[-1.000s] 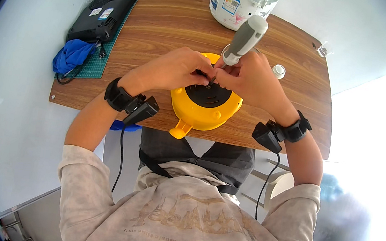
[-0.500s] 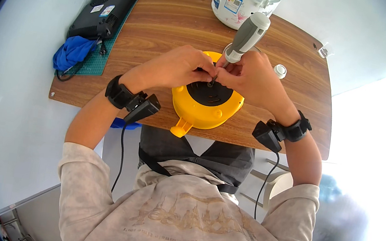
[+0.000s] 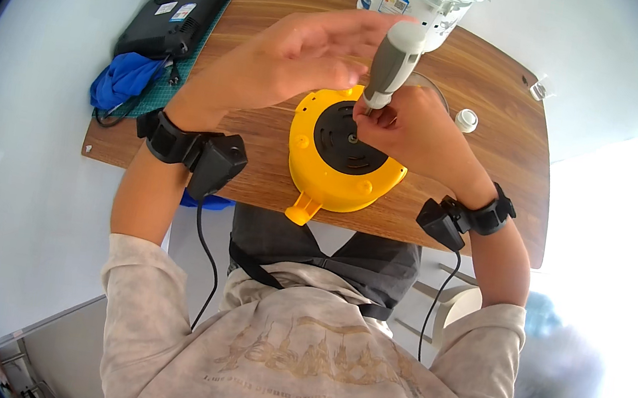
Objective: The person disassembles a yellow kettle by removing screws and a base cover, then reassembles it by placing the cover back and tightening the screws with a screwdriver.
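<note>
Right hand [image 3: 416, 135] pinches a grey screwdriver [image 3: 394, 65], seemingly steadying it over a yellow housing [image 3: 330, 188]; left hand [image 3: 288, 56] nearby, fingers apart.

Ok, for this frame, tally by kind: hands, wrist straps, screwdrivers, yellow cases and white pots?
Hands: 2 (left hand, right hand)
Wrist straps: 2 (left strap, right strap)
Screwdriver: 1
Yellow case: 1
White pot: 1
Total: 7
</note>
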`<state>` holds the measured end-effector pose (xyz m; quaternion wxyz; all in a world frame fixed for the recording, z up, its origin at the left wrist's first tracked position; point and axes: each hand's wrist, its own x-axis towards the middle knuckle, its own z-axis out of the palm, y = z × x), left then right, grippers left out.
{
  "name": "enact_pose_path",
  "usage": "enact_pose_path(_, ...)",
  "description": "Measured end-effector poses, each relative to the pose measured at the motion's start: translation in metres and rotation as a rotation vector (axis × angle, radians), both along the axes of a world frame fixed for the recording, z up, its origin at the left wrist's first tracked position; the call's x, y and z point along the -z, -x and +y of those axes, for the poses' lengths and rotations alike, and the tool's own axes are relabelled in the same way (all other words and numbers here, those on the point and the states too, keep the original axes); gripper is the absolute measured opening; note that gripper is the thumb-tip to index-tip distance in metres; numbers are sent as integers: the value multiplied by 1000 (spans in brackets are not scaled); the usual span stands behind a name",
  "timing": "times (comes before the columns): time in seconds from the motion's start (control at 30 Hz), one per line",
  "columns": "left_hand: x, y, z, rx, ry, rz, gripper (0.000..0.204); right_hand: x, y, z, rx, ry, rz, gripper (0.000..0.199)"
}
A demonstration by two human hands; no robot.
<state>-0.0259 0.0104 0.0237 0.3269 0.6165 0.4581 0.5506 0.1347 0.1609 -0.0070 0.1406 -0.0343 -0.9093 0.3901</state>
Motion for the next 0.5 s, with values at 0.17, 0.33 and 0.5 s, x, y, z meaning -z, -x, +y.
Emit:
enact_pose_path(0.17, -13, -9, 2, -56, 135, 127, 57, 7, -2, 2, -3, 23, 102, 19)
enact_pose_path(0.33, -9, -18, 7, -112, 22, 209, 58, 13, -6, 5, 26, -124, 81, 26)
enact_pose_path(0.5, -12, -17, 15, -200, 123, 375, 61, 13, -1, 2, 40, -229, 166, 32)
